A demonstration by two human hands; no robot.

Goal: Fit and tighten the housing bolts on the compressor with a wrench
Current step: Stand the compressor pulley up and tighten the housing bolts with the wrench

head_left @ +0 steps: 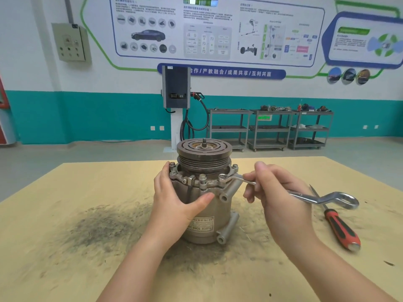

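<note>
The grey cast-metal compressor (202,205) stands upright in the middle of the tan, soot-smudged wooden table (65,214), its dark grooved pulley (204,153) on top with a threaded shaft poking up from the centre. The left hand (174,199) wraps the housing from the left side, fingers round the back near the flange, thumb stretched across the front of the body just above the paper label (201,225). The right hand (277,192) grips the shaft of the shiny double-ended ring wrench (305,196), fingers curled round it. The near ring end sits on the bolt at the right front of the flange (222,178), while the far ring end sticks out to the right beyond the hand, clear of the table. More silver hex-head housing bolts (202,177) stand along the flange rim at the front, left and right. A red-and-black-handled screwdriver (340,227) lies on the table to the right, passing under the wrench's free end. Beyond the table, a grey charging unit (176,88) on a white post stands against the teal-and-white wall, with grey metal shelving carts (270,127) beside it.
</note>
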